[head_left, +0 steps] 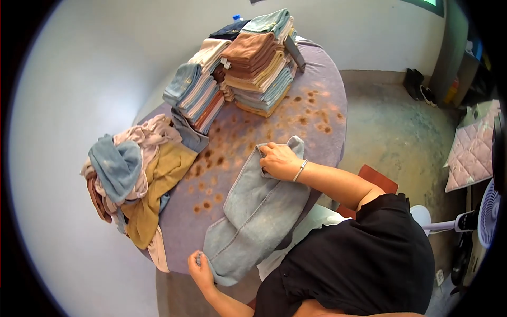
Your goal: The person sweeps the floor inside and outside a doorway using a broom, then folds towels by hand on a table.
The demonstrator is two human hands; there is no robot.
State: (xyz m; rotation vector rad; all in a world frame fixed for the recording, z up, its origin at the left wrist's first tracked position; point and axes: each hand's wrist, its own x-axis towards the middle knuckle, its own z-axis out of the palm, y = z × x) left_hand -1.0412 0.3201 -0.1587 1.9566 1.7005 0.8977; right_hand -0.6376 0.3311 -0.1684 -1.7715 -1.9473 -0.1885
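Observation:
A grey-blue towel [259, 216] lies partly folded along the near side of the round table, with a stitched edge running down its middle. My left hand [200, 269] pinches its lower left corner at the table's edge. My right hand [281, 161], with a bracelet on the wrist, has its fingers closed on the towel's far end, where the cloth is bunched. A heap of crumpled towels [171, 166] in mustard, pink and blue lies on the left of the table.
Neat stacks of folded towels [253, 53] stand at the table's far side, with a smaller stack [193, 95] beside them. The purple tablecloth [322, 58] has brown spots. A fan [488, 214] and a quilted pink cushion [470, 153] are at the right.

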